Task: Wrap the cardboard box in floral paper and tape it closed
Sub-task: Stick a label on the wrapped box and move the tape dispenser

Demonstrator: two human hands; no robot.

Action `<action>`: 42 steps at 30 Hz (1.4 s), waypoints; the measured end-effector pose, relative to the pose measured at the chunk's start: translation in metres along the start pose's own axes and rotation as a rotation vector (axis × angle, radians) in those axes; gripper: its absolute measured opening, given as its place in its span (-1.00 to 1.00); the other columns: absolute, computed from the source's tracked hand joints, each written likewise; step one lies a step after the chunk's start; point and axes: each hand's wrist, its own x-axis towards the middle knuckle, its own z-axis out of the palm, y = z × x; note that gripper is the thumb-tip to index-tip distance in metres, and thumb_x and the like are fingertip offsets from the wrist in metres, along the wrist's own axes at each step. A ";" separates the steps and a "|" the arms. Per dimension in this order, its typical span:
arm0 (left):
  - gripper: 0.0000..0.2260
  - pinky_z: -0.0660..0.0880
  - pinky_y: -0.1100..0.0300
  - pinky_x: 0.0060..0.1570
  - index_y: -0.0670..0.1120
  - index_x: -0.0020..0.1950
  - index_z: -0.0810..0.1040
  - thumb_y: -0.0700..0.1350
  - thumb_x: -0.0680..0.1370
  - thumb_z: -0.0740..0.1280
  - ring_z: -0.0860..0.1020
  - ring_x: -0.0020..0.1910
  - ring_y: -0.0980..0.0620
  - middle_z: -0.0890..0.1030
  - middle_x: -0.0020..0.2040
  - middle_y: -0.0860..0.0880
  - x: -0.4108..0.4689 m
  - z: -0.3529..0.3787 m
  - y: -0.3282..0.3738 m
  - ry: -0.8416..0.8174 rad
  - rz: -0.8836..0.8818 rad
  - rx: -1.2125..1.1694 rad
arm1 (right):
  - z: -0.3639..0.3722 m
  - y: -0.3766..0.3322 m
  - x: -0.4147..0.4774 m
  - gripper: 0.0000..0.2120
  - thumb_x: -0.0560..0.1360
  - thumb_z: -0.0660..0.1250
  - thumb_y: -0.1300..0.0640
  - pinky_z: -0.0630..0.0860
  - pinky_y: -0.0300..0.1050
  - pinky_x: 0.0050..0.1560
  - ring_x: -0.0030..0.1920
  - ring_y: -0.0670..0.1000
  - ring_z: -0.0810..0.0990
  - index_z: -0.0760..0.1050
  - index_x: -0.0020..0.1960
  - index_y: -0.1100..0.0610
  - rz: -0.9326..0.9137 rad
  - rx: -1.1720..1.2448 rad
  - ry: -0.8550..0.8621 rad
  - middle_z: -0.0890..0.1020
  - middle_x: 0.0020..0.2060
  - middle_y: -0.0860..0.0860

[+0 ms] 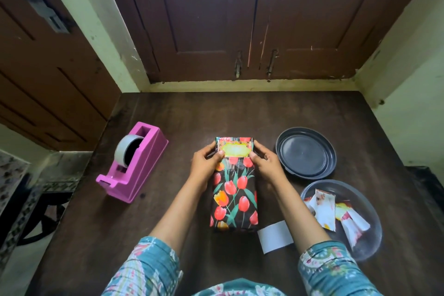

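Left grip and right grip are curled round the far end of the box, thumbs pressed on a yellow label. Box is held flat on the counter between them, fully covered in floral paper. Wrapping is judged done, with only the label left to seat. Tape dispenser is parked to the left.

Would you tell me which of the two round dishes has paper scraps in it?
The nearer, see-through dish holds the paper scraps; the dark grey dish farther back holds nothing.

Dispenser left, plate and dish right, tabletop free beyond.
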 end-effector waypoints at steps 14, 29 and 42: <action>-0.63 0.48 0.26 -0.04 -0.09 0.18 0.47 -0.04 0.44 0.46 0.55 -0.02 0.12 0.57 0.05 0.03 -0.003 0.007 0.012 0.061 0.113 0.188 | 0.018 0.007 0.000 -0.55 0.44 0.43 0.06 0.48 -0.02 0.21 0.15 0.00 0.54 0.41 0.27 0.10 -0.097 -0.200 0.157 0.57 0.16 0.05; -0.89 0.59 0.13 -0.10 -0.15 -0.03 0.54 -0.11 0.53 0.36 0.60 -0.05 -0.02 0.61 -0.07 -0.10 0.016 0.000 0.012 0.082 0.000 0.027 | 0.025 -0.003 0.018 -0.67 0.49 0.32 -0.08 0.44 -0.05 0.02 0.05 0.09 0.55 0.45 0.05 0.16 -0.071 -0.434 0.350 0.60 -0.01 0.07; -0.91 0.55 0.12 -0.16 -0.14 -0.09 0.55 -0.12 0.52 0.37 0.60 -0.11 -0.02 0.61 -0.15 -0.05 0.016 0.005 0.010 0.134 -0.049 -0.042 | 0.015 0.008 0.033 -0.80 0.51 0.33 0.05 0.46 -0.07 -0.08 -0.14 0.05 0.56 0.51 -0.19 0.17 -0.129 -0.277 0.399 0.62 -0.21 0.05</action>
